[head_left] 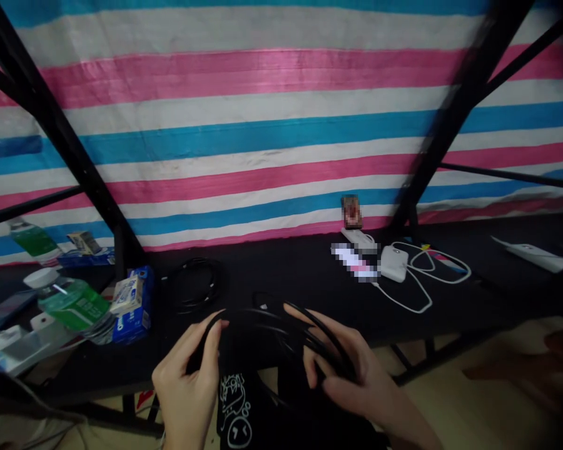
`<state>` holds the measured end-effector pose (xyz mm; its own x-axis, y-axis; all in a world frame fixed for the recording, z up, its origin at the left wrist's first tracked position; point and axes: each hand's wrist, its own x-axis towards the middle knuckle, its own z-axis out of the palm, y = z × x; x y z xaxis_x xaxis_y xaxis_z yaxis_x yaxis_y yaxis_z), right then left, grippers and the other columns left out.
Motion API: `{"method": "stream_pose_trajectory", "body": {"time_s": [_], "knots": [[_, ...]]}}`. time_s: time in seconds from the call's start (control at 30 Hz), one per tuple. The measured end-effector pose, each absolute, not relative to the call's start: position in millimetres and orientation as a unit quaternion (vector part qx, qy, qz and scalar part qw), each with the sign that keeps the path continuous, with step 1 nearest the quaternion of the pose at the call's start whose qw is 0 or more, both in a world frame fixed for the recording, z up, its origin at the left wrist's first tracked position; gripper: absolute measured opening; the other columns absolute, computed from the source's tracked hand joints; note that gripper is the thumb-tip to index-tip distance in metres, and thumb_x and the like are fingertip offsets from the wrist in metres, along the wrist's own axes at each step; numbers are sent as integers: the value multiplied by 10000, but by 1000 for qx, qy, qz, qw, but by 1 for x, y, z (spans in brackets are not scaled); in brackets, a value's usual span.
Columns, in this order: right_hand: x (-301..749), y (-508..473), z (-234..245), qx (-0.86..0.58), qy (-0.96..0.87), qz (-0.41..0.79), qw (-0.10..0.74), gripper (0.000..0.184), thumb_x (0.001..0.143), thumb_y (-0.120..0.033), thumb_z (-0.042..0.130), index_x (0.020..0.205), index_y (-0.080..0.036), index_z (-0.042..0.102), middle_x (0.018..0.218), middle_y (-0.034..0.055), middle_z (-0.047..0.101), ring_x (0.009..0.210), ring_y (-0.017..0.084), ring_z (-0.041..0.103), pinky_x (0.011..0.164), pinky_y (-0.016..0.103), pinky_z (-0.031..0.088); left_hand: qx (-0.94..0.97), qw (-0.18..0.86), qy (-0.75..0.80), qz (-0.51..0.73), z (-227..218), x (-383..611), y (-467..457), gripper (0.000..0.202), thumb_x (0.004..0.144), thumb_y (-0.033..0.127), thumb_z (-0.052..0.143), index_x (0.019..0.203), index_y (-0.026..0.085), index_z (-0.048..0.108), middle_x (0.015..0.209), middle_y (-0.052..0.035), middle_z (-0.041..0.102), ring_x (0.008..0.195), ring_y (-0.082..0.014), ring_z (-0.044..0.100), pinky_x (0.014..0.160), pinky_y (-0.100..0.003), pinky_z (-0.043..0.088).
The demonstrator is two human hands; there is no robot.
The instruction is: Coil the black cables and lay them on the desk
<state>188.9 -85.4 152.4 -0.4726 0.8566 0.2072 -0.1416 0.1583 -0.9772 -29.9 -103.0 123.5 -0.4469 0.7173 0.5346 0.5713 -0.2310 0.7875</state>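
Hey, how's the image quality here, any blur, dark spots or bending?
Head view: the black post at upper right is motion-smeared; the striped tarp is bright and its stripes bow slightly, likely lens distortion; the black cable in the left hand and right hand nearly vanishes against the dark table; two patches by the white charger are pixelated.

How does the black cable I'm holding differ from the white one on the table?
The black cable is bunched in loops; the white cable sprawls loosely. The black cable is held by left hand and right hand; the white cable lies on the table. Both are looped.
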Motion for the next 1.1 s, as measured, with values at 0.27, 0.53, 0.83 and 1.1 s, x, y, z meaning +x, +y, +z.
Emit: {"method": "stream_pose_trajectory", "body": {"time_s": [0.27,0.53,0.83,1.1], "knots": [[170,-100,159,-349,-697,441,445,414,805,-228,622,1215,-273,586,625,-35,677,580,95,614,626,199,504,668,46,541,508,129,-25,-99,895,602,429,743,1373,269,317,1363,-113,442,1201,-304,445,945,-450,400],[201,-117,151,-443,-701,254,497,290,628,-324,789,913,-321,737,675,3,724,607,159,653,613,246,517,605,299,497,546,131,21,-91,476,786,355,578,354,186,472,339,20,478,346,-85,441,411,-215,358],[213,-85,132,-432,-518,428,601,336,819,-449,558,689,-164,680,458,-13,539,482,120,555,561,263,497,256,455,436,733,121,55,-78,364,622,325,696,446,187,409,293,112,292,259,-28,242,423,-206,386],[260,-91,109,-403,-566,341,633,103,713,-334,669,730,-261,740,600,46,683,455,188,599,454,298,479,302,451,592,596,51,100,-54,298,664,455,653,551,206,533,598,-10,590,667,-205,592,665,-327,481]]}}
